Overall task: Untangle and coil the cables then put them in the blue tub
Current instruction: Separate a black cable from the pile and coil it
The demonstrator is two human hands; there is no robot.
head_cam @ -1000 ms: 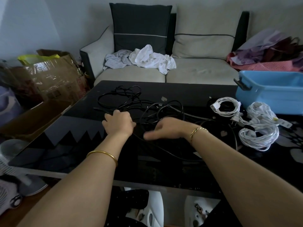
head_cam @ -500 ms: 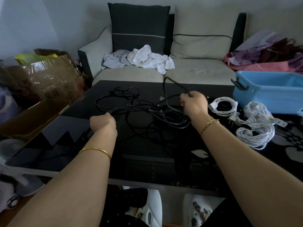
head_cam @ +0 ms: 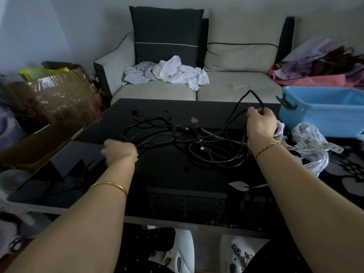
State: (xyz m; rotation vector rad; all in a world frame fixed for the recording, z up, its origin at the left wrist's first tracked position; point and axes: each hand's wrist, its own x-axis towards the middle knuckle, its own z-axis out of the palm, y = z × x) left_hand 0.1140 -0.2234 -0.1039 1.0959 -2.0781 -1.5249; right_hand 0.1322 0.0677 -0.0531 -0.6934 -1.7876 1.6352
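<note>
The right hand (head_cam: 261, 125) is closed round a loop of the black cables (head_cam: 177, 138). The loop is held up above the table (head_cam: 177, 184), at the far right of the tangle, and it stands out over the knuckles. The left hand (head_cam: 120, 152) is curled over another black strand at the near left of the tangle, low against the glass. This hand is a little blurred, but a strand is seen to run out from under it toward the near left edge.

Between the two hands, the rest of the black cables is spread on the dark table in loose, crossing loops. Just to the right of the right hand, bundles of white cables (head_cam: 311, 150) are lying. Beyond them, at the far right, the blue tub (head_cam: 325, 113) is standing, and its inside is only partly seen.

The untangling step is judged to be in hand, and at an early stage, as nothing black is coiled yet. For the next move, one strand should be followed and drawn out of the crossings while its other part is held down. A hard pull is to be avoided, because knots could be tightened.
</note>
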